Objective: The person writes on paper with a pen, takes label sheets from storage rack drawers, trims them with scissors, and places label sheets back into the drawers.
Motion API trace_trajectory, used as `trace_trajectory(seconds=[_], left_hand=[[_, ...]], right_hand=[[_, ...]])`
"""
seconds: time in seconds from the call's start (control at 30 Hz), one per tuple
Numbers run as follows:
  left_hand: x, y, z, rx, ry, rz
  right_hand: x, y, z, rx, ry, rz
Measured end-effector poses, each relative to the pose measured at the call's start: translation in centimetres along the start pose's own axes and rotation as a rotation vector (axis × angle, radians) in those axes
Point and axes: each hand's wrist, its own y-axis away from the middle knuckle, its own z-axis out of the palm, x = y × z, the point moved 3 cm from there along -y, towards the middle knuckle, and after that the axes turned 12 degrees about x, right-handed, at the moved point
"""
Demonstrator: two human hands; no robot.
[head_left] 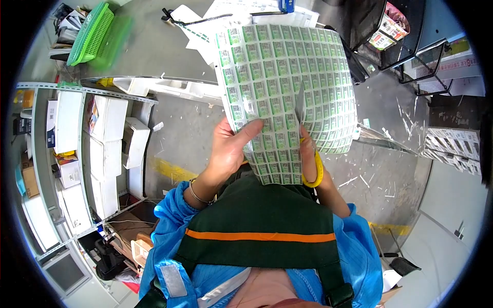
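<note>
A large sheet of green-and-white printed labels (267,77), in rows of small rectangles with square codes, is held up in front of my apron. My left hand (231,146) grips its left edge, thumb flat on the face and the other fingers behind. Partly behind the sheet, my right hand (308,159) is closed around scissors with yellow handles (320,169). Their blades point away from me, in a slit that runs up from the sheet's near edge. The part right of the slit curves away from the left part.
Beyond the sheet is a grey table (159,46) with white papers (192,23) and a green plastic basket (95,33). Shelving with white boxes (105,118) stands left. Black wire racks (426,66) are at the right. Paper scraps (364,180) litter the floor.
</note>
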Motion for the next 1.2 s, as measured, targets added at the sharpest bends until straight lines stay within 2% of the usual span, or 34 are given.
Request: trace_trajectory(seconds=[0.13,0.27,0.53,1.2], left_hand=[[0.1,-0.1,-0.2,0.017,-0.002,-0.050],[0.3,0.0,0.1,0.019,0.012,-0.059],[0.4,0.0,0.0,0.036,0.008,-0.060],[0.3,-0.6,-0.7,0.022,0.020,-0.081]], right_hand=[[-2.4,-0.1,-0.1,-0.019,0.209,-0.116],[-0.9,-0.1,-1.0,0.008,0.285,-0.071],[-0.8,0.7,-0.9,0.088,0.213,-0.058],[-1.6,-0.5,-0.2,-0.028,0.243,-0.069]])
